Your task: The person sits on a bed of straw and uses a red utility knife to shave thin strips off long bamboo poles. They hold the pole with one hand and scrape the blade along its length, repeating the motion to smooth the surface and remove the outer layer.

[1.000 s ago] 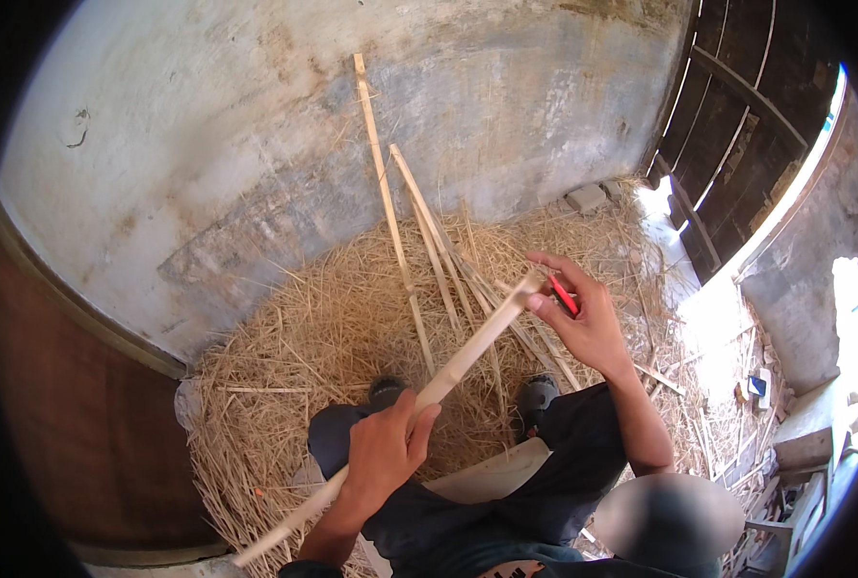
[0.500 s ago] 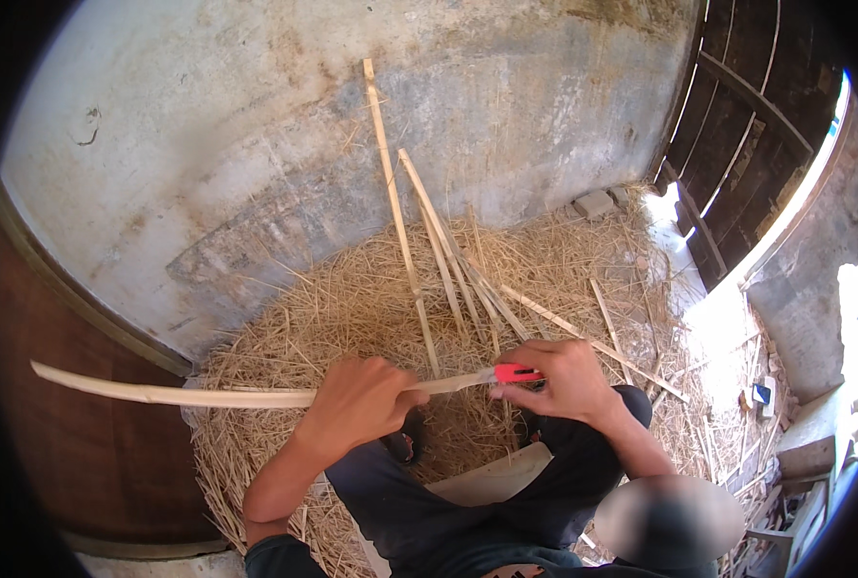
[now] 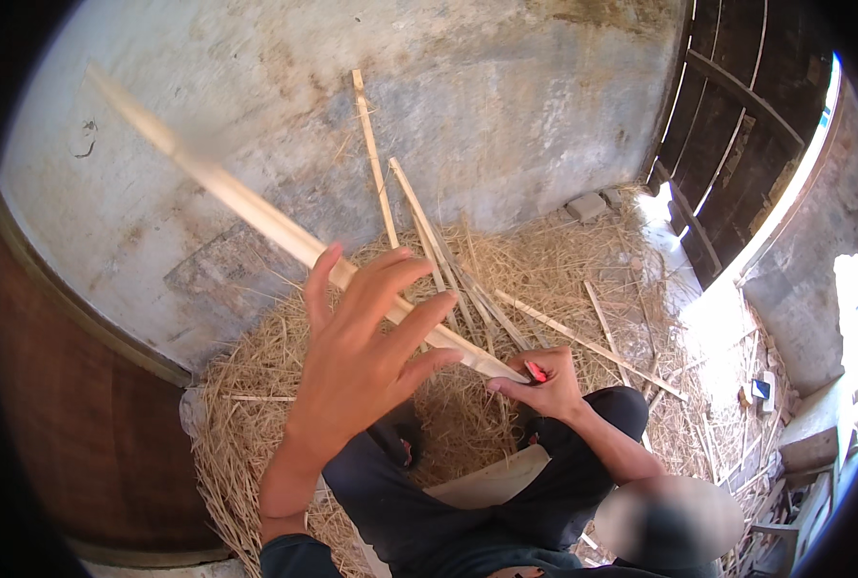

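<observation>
A long pale bamboo strip (image 3: 260, 214) slants from the upper left down to my right hand (image 3: 559, 387). That hand's fingers are closed around the strip's lower end and a red-handled utility knife (image 3: 537, 371). Most of the knife is hidden by the fingers, and its blade cannot be made out. My left hand (image 3: 357, 371) is raised beside the middle of the strip, fingers spread and curved, not wrapped round it. Whether its fingertips touch the strip is unclear.
Several bamboo strips (image 3: 374, 154) lean on the stained wall (image 3: 506, 116) ahead. Straw-like shavings (image 3: 265, 433) cover the floor around my legs. A brown panel (image 3: 73, 395) stands at the left, dark wooden boards (image 3: 737, 125) at the far right. One loose strip (image 3: 593, 344) lies on the shavings.
The strip has swung from nearly level to a steep slant, its far end rising. My left hand has let go of it and spread its fingers. My right hand stays near its place.
</observation>
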Demonstrator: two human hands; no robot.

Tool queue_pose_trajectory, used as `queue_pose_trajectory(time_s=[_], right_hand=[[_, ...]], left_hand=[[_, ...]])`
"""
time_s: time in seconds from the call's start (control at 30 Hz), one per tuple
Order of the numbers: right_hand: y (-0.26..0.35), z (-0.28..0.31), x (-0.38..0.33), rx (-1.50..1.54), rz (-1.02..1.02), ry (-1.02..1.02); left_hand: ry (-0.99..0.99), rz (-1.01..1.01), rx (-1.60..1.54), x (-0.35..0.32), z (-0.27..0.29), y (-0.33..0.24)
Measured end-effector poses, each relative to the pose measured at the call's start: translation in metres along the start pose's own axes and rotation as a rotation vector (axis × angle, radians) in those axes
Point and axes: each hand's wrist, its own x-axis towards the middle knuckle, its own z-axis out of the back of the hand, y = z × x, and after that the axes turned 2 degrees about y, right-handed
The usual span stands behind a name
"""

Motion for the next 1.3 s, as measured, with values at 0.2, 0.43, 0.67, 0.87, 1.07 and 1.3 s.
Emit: queue_pose_trajectory(time_s=[0.2,0.43,0.67,0.87,1.07,1.3], right_hand=[[0.004,-0.006,-0.002,0.202,-0.029,-0.05],[0.033,-0.048,-0.02,0.572,-0.214,-0.096],[0.008,-0.073,-0.014,0.434,-0.298,-0.011],[0.027,-0.079,-0.021,0.58,-0.398,0.015],[0.011,-0.082,-0.024,0.56,-0.305,-0.042],[-0.005,-0.074,-0.02,0.553,-0.191,0.072]], left_hand=[[-0.458,0.43,-0.612,-0.067,-0.054,-0.019],[-0.085,0.913,-1.283,-0.137,-0.109,-0.054],[0.211,0.952,-1.581,-0.181,-0.144,-0.083],[0.219,0.924,-1.737,-0.171,-0.139,-0.114],[0.12,0.951,-1.693,-0.167,-0.146,-0.123],[0.108,0.978,-1.62,-0.16,-0.136,-0.128]])
